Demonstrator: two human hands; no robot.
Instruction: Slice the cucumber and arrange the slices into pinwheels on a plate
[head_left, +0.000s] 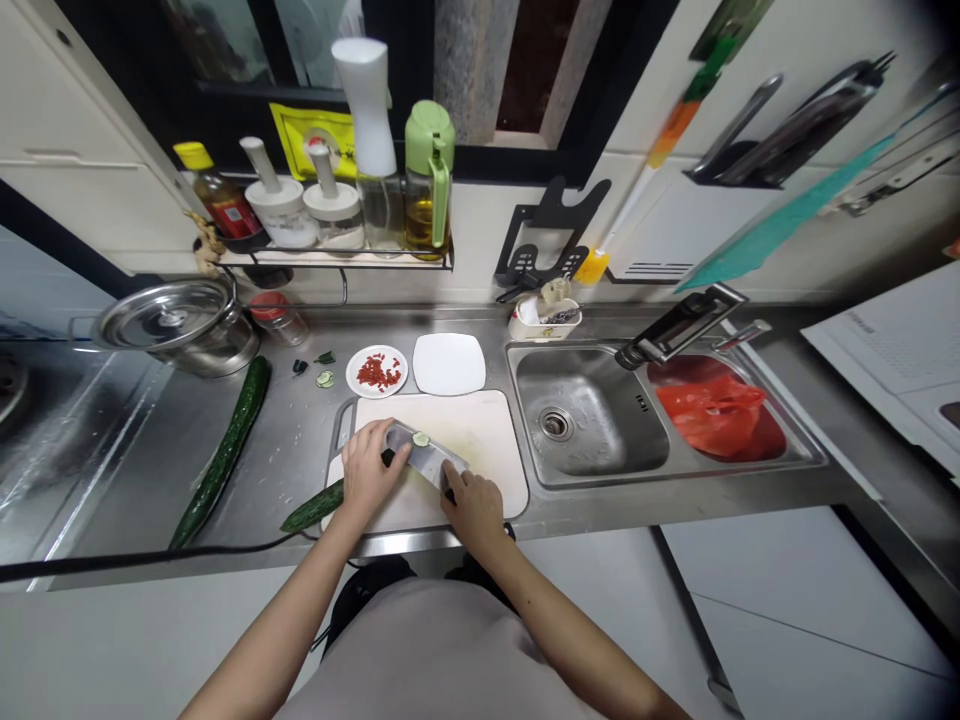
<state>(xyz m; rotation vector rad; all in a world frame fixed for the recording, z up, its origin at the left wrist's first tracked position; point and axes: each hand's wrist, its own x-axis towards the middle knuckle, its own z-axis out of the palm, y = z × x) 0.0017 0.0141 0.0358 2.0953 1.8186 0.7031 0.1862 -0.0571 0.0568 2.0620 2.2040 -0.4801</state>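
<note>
My left hand (370,468) is closed over a cut cucumber (313,507) on the white cutting board (491,425). The cucumber's tail sticks out to the left past the board's edge, while its middle is hidden under my palm. My right hand (474,505) grips a kitchen knife (431,462) with a broad blade; the handle is mostly hidden by my fingers. The blade slants across the board, its far end beside my left fingers and thumb. One thin cucumber slice (421,439) clings to the blade.
Behind the board are a plate of small red pieces (379,372) and a white plate (448,363). A whole cucumber (225,450) lies left, near a lidded pot (180,325). To the right is a sink (589,410) with a red bag (709,415). A black cable (150,562) crosses the counter's front edge.
</note>
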